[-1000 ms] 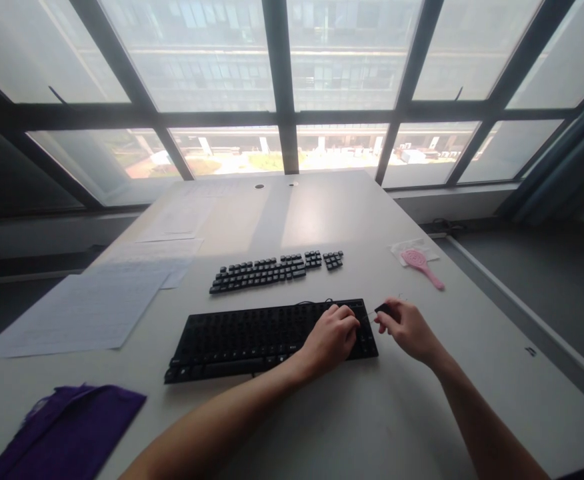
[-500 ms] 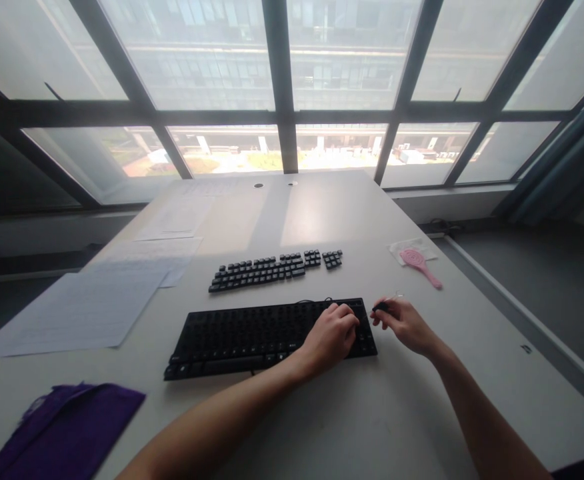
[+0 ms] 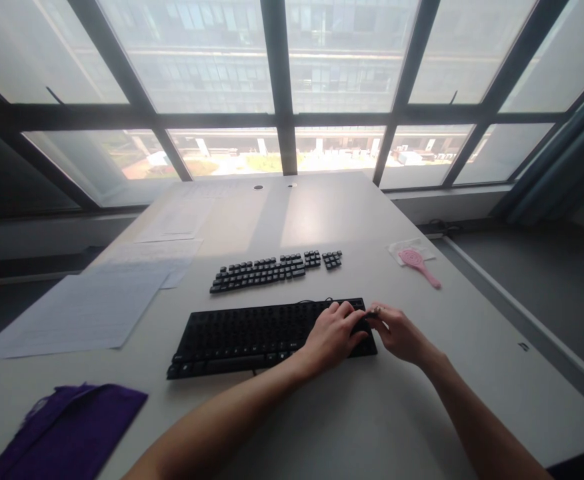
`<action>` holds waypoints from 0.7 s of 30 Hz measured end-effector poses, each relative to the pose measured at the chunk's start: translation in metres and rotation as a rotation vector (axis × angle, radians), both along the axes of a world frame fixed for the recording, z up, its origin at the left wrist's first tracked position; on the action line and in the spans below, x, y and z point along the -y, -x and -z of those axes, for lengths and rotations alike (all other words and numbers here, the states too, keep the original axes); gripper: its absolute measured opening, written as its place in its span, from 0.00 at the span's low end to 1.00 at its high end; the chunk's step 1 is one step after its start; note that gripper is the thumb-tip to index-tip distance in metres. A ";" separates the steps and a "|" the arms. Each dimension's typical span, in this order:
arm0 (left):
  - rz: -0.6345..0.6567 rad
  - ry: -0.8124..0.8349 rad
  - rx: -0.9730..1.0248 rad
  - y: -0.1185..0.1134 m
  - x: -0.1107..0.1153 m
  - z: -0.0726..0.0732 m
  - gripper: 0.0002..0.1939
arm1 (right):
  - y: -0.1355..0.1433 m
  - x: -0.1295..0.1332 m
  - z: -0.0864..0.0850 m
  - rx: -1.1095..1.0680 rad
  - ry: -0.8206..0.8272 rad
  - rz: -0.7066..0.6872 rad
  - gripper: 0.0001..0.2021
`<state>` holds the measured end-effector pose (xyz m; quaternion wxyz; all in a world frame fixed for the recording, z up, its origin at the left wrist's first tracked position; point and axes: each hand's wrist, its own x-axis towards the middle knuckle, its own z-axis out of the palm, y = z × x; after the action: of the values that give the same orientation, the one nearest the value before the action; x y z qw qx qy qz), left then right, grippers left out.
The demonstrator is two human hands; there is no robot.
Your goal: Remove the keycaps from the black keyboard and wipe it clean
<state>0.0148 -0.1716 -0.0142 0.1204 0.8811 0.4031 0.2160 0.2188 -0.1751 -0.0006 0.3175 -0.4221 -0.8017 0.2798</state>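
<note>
A black keyboard lies in front of me, with keycaps gone over most of its face and a bottom row still on. My left hand rests over its right end, fingers bent, thumb and forefinger closing near a dark bit I cannot make out. At the keyboard's right edge my right hand pinches a small black piece with what looks like thin wire at it. The fingertips of both hands meet there. Behind the keyboard, loose black keycaps are laid out in rows.
A pink hairbrush lies on a clear wrapper at the right. Printed papers spread over the left side of the white table. A purple cloth pouch sits at the near left. Windows stand beyond.
My right hand has moved left with the small black piece, up to my left hand's fingertips. The left thumb and forefinger have come out toward it. The keyboard stays in place.
</note>
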 end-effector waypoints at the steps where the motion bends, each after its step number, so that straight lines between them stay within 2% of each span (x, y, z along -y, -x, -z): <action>1: 0.000 0.001 -0.002 0.000 0.000 0.000 0.20 | 0.000 0.001 -0.001 0.025 -0.014 -0.011 0.10; 8: -0.008 0.001 -0.021 0.001 0.001 -0.001 0.20 | -0.006 0.002 -0.001 0.087 -0.037 -0.063 0.11; 17: -0.001 -0.019 -0.016 0.001 0.001 0.000 0.16 | 0.001 0.005 -0.012 0.121 -0.055 -0.104 0.14; 21: -0.002 -0.016 0.000 0.002 0.001 0.000 0.16 | -0.001 0.003 -0.006 0.099 -0.043 -0.093 0.14</action>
<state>0.0132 -0.1726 -0.0145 0.1129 0.8816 0.4023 0.2196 0.2195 -0.1781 0.0049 0.2730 -0.3908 -0.8409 0.2560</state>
